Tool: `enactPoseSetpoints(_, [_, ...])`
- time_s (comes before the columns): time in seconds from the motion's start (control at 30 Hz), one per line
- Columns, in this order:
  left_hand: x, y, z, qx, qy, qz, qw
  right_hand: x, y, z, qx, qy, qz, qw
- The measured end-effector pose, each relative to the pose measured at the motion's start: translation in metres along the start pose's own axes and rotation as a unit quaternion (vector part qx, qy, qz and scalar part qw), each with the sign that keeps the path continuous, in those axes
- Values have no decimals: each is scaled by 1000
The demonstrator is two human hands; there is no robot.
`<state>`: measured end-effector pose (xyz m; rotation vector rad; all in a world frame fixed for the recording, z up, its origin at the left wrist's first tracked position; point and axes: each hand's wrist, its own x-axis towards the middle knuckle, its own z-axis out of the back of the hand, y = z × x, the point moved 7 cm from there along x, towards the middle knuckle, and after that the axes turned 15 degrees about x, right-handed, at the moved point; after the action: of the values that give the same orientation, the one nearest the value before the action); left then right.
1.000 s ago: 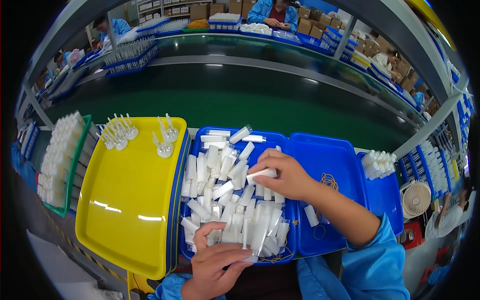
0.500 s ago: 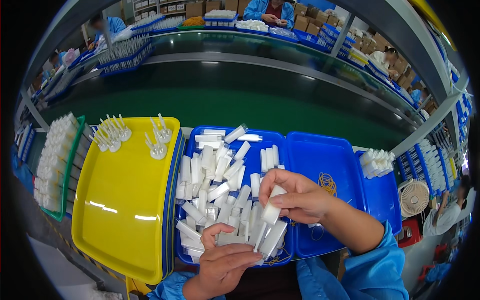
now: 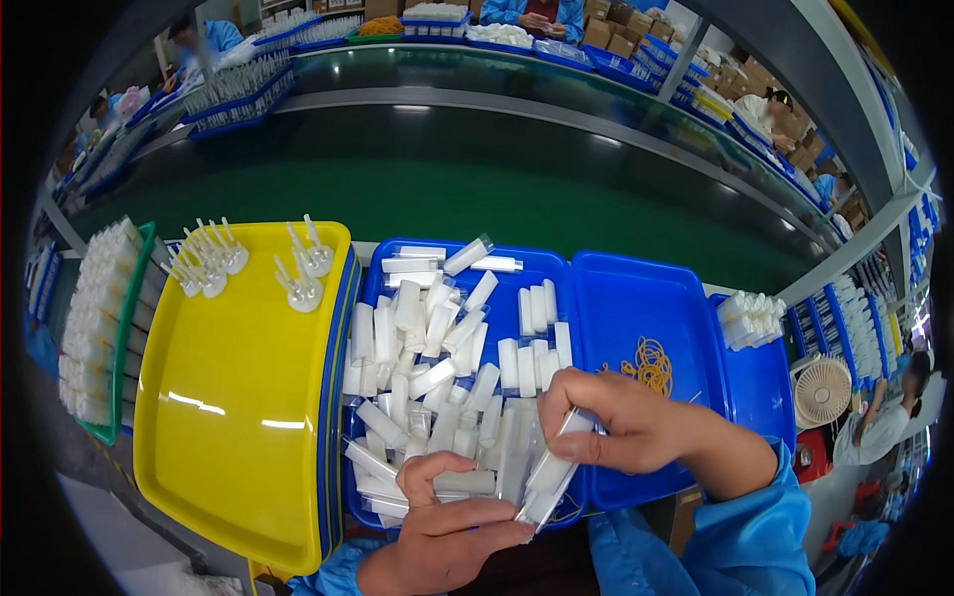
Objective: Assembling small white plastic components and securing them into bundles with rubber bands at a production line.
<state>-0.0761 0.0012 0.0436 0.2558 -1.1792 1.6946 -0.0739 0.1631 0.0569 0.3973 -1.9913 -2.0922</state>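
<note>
My right hand (image 3: 626,427) is closed round the upper end of a white rectangular tube (image 3: 556,462), thumb on top and fingers curled behind. A clear sleeve shows at its lower end, and a second white piece seems to lie right against it. My left hand (image 3: 452,526) pinches that lower end with its fingertips, the index finger bent up. Under both hands is a blue tray (image 3: 545,260) with a loose heap of white tubes (image 3: 437,328), several in clear sleeves. A small group of white tubes (image 3: 537,308) stands in rows at its right side.
On the left, a stack of trays has a yellow tray (image 3: 229,397) on top, with white stemmed pieces (image 3: 306,290) at its far end. Rubber bands (image 3: 651,366) lie in the blue tray (image 3: 636,288) on the right. A green conveyor belt (image 3: 437,179) runs beyond; co-workers sit across it.
My right hand has come down and slightly right, bringing its white tube alongside the piece in my left hand. My left hand has hardly moved.
</note>
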Motion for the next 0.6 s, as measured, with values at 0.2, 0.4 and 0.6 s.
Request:
enactPoseSetpoints(0.2, [1, 3, 13, 24, -63, 139, 988, 1, -2, -41, -47, 96, 48, 993])
enactPoseSetpoints(0.4, [3, 14, 20, 156, -34, 96, 982, 51, -36, 15, -74, -53, 49, 995])
enactPoseSetpoints(0.6, [1, 1, 25, 170, -6, 77, 983, 87, -63, 27, -544, -41, 106, 831])
